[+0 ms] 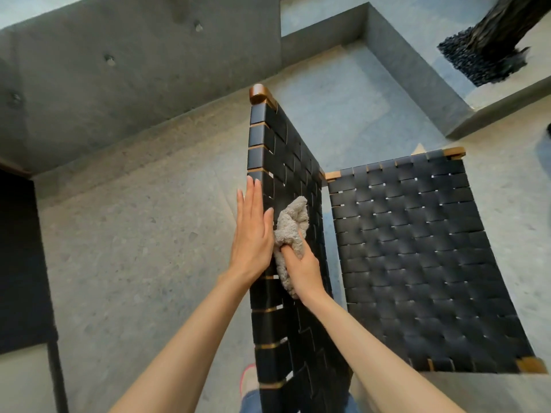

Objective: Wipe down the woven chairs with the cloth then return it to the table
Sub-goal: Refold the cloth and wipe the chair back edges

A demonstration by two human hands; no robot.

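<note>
Floor (pixel 134 263): pale speckled stone under everything you see, with a sunken step at the far right.
Wall (pixel 119 84): grey concrete with small round holes, across the far left of your view.
Woven chair (pixel 417 257): 1 chair in view, of black straps crossed in a basket weave on a brown wooden frame. You look down on it from above, with the seat spreading to your right.
Backrest (pixel 286 150): it stands upright and you see it nearly edge-on. Its long axis runs from your legs away to the rounded wooden corner at the far end.
Dark surface (pixel 18 263): a black slab on a thin leg at your far left, well apart from the chair.
Trunk (pixel 501 31): dark rough bark at the top right, with black pebbles at its base.
Left hand (pixel 253 231): flat, with fingers straight and pressed together, pointing away from you. It lies against the outer face of the backrest.
Right hand (pixel 304 269): your fingers are curled round the cloth, pinching it against the inner face of the backrest.
Cloth (pixel 290 228): grey-beige terry, bunched and lumpy, between your 2 hands. Its long axis follows the backrest, and the free end pokes out past your knuckles, pointing away from you.
</note>
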